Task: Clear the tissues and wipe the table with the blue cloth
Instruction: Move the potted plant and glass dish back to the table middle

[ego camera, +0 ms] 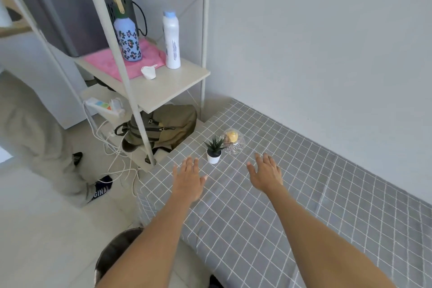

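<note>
both hands, left hand (187, 181) and right hand (266, 175), are held flat with fingers apart over the grey checked worktop (304, 206), nothing gripped; "ginal" is read on a dark shoe (100, 190).

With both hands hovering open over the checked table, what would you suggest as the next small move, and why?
Probably look around for the tissues and the blue cloth before reaching. Both the left hand and right hand are open and hold nothing, and the table shows only a small potted plant and a clear glass ornament. No tissue or blue cloth is in view; the shelf holds a pink cloth.
</note>
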